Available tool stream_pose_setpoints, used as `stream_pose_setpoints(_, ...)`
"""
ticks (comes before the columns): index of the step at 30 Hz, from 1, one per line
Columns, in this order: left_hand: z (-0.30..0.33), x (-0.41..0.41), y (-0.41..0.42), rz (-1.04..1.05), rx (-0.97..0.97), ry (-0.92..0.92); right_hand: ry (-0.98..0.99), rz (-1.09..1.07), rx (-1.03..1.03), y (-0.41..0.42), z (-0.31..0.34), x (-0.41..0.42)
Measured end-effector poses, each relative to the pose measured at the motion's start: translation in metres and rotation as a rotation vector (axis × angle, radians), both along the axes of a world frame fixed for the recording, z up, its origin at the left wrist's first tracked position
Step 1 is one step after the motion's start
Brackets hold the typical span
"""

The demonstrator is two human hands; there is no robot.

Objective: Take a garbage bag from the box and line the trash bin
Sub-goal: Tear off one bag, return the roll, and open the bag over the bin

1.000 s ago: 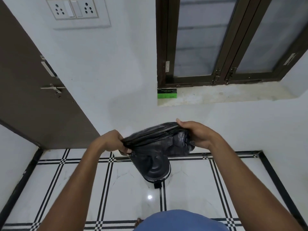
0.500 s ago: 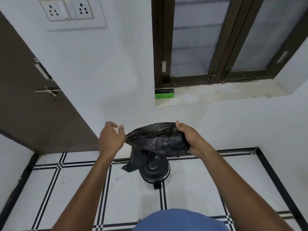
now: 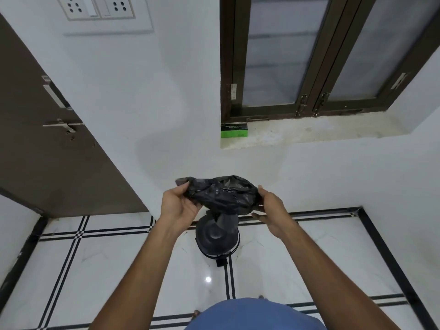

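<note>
A crumpled black garbage bag (image 3: 222, 194) is held bunched at chest height between both hands. My left hand (image 3: 179, 204) grips its left end, fingers curled into the plastic. My right hand (image 3: 270, 206) holds its right end, thumb on top. Directly below the bag, on the floor, stands a small black round trash bin (image 3: 217, 236) with a foot pedal at its front; its lid is down. The green and black garbage bag box (image 3: 234, 131) lies on the left end of the window sill.
A white wall stands right behind the bin, with a brown door (image 3: 47, 148) at the left and a dark-framed window (image 3: 321, 55) above the stone sill (image 3: 309, 134). The floor (image 3: 119, 270) is glossy white tile with black lines.
My left hand let go of the bag half a second ago and has now taken hold of its left end again. The bag is gathered tighter between both hands.
</note>
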State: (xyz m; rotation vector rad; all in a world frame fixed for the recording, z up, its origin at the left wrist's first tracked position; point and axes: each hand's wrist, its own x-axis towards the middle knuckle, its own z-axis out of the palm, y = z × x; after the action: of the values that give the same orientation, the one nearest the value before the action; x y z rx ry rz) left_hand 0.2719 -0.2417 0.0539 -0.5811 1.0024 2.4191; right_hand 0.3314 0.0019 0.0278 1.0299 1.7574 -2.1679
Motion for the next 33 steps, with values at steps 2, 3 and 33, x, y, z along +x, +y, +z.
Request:
stream_pose_setpoints(2,0.016,0.007,0.000,-0.161,0.033,0.025,-0.008,0.129,-0.139,0.001,0.000,0.000)
stream_pose_setpoints(3,0.022,0.009,0.000,-0.256,0.014,0.039,0.000,0.213,-0.246,-0.002,0.004,0.000)
stream_pose_setpoints(33,0.011,-0.044,-0.039,-1.165,-1.133,0.680,0.288,0.364,0.161,-0.062,0.053,-0.015)
